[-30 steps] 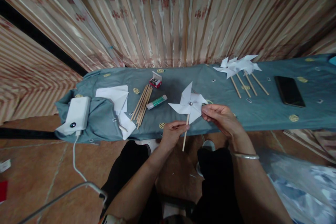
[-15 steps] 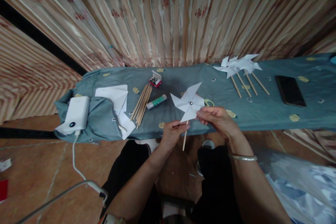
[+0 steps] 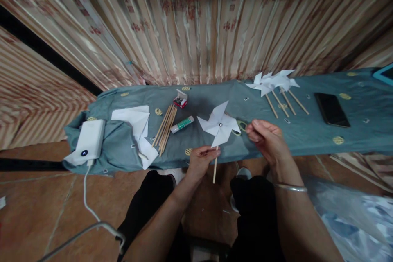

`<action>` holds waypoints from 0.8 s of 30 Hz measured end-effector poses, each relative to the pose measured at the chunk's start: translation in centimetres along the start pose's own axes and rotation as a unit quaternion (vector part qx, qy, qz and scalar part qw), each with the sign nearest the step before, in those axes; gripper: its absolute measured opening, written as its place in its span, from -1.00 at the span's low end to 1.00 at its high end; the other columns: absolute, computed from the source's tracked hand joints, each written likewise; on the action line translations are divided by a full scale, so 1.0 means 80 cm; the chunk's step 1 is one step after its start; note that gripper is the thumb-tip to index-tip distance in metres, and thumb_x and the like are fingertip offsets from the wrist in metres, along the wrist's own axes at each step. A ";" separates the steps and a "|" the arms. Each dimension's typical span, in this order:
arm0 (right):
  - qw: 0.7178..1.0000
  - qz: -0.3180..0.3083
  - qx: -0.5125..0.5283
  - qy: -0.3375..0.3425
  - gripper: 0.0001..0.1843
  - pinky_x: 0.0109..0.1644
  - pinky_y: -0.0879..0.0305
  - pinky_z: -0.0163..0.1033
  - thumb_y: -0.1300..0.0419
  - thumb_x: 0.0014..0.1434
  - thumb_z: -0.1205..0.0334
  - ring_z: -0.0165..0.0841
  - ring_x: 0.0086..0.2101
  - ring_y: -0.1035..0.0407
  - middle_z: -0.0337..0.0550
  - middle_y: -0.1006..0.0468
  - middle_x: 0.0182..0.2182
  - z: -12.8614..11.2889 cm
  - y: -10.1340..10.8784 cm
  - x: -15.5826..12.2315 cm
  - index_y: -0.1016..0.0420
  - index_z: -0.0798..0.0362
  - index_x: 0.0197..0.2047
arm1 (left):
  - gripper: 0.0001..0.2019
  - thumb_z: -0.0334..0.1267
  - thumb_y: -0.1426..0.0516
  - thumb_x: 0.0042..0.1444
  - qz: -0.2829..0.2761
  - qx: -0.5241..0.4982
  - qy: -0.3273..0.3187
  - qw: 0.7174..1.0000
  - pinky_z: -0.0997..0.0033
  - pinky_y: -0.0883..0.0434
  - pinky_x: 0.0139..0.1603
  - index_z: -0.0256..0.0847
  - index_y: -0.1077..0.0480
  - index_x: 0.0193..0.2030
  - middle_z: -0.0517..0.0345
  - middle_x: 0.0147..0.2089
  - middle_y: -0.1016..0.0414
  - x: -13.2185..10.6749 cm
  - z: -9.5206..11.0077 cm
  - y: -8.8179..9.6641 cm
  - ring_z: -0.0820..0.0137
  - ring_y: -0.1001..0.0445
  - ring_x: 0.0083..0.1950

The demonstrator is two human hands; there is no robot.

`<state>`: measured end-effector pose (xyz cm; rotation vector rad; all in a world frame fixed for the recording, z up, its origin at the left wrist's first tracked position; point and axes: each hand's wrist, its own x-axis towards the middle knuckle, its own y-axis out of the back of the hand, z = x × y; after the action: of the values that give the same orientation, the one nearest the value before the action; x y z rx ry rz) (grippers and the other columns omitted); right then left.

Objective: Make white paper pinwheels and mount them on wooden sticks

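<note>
My left hand (image 3: 201, 160) is closed around the wooden stick of a white paper pinwheel (image 3: 218, 124), held upright above the near edge of the teal cloth (image 3: 307, 131). A metal pin shows at the pinwheel's centre. My right hand (image 3: 266, 137) hovers just right of the blades, fingers curled in a loose pinch and apart from the paper; whether anything is between them I cannot make out.
On the cloth lie a bundle of wooden sticks (image 3: 165, 122), a glue stick (image 3: 182, 124), a small red pin box (image 3: 180, 100), white paper sheets (image 3: 135, 120), a white power bank (image 3: 89, 139) with cable, finished pinwheels (image 3: 272, 84) and a black phone (image 3: 331, 109). Curtains hang behind.
My right hand has let go of the pinwheel blade and drawn away to the right. The blades have turned. The left hand keeps hold of the stick.
</note>
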<state>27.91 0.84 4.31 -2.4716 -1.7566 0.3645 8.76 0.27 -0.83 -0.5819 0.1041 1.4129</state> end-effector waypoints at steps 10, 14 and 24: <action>0.999 0.030 0.003 -0.020 -0.59 -0.35 -0.28 -0.33 -0.50 -0.30 -0.08 -0.45 -0.46 -0.35 -0.26 -0.59 -0.50 0.028 -0.014 0.016 -0.65 -0.02 -0.40 | -0.68 -0.12 -0.45 -0.48 -0.006 0.008 0.007 1.000 0.42 -0.38 -0.33 -0.21 -0.60 -0.52 0.09 -0.48 -0.60 -0.004 0.003 -0.003 0.45 -0.42 -0.47; 0.999 0.033 0.007 -0.030 -0.60 -0.45 -0.18 -0.35 -0.51 -0.37 -0.07 -0.49 -0.55 -0.25 -0.30 -0.52 -0.60 0.027 -0.017 0.015 -0.62 0.00 -0.50 | -0.68 -0.14 -0.45 -0.49 0.000 0.004 0.008 1.000 0.42 -0.39 -0.32 -0.21 -0.60 -0.52 0.09 -0.48 -0.60 -0.003 0.003 -0.002 0.46 -0.43 -0.47; 0.999 0.008 -0.010 -0.051 -0.61 -0.46 -0.14 -0.37 -0.51 -0.37 -0.07 -0.53 -0.58 -0.22 -0.31 -0.47 -0.64 0.019 -0.022 0.003 -0.60 0.03 -0.55 | -0.72 -0.16 -0.44 -0.43 0.011 0.009 -0.016 1.000 0.45 -0.38 -0.35 -0.20 -0.61 -0.50 0.11 -0.47 -0.60 0.000 0.006 0.001 0.49 -0.40 -0.49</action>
<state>26.00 1.56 3.15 -2.5240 -1.7877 0.4862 8.58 0.51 -0.42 -0.5448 0.0979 1.4400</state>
